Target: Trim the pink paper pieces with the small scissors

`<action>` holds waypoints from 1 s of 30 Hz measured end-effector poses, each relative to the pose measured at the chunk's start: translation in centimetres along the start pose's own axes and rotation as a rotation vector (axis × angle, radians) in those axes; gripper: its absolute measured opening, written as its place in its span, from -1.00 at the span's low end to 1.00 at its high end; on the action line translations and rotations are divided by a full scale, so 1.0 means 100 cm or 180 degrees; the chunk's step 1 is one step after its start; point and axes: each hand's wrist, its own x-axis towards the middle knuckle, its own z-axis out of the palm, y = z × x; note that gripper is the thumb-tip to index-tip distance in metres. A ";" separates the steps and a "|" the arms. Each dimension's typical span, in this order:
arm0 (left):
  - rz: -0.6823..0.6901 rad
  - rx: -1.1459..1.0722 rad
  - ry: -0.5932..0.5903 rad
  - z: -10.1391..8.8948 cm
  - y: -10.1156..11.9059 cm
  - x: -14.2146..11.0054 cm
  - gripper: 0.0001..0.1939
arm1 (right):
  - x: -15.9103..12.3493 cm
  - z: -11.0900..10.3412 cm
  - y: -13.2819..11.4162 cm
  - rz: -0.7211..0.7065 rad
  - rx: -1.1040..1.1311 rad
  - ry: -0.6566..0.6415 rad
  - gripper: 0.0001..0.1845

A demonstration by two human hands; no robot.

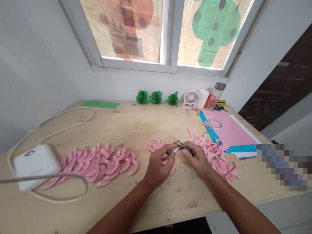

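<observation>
My left hand (159,164) and my right hand (196,159) meet over the middle of the wooden table (136,126). Both are closed around a small pair of scissors (179,148), whose metal blades poke up between the fingertips. A pink paper piece (172,169) shows under my left hand; whether the fingers hold it I cannot tell. Small pink cut pieces (156,144) lie just behind the hands. Left of them, a wide spread of curved pink petals (99,162) lies flat. Pink scraps (219,159) pile up to the right.
A white power adapter (35,165) with looping cable sits at the left edge. Pink sheet (229,130), blue strips (240,148) and tape rings (214,123) lie right. Three green paper pom-poms (156,97), a small fan (190,97), a jar (215,96) and green paper (101,104) line the back.
</observation>
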 end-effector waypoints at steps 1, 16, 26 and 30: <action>0.0004 0.0006 -0.0004 0.000 0.000 0.000 -0.73 | 0.000 0.000 0.000 -0.0007 0.0003 -0.0006 -0.63; -0.0115 -0.0051 -0.0075 0.001 0.001 -0.001 -0.73 | -0.001 -0.002 -0.003 0.0037 -0.0126 0.0034 -0.67; -0.0071 -0.0007 -0.0049 0.000 0.001 -0.002 -0.73 | -0.002 -0.001 -0.003 0.0113 -0.0105 0.0068 -0.66; -0.0088 0.0019 -0.0062 -0.001 0.002 -0.001 -0.73 | -0.002 -0.001 -0.004 0.0109 -0.0139 0.0096 -0.67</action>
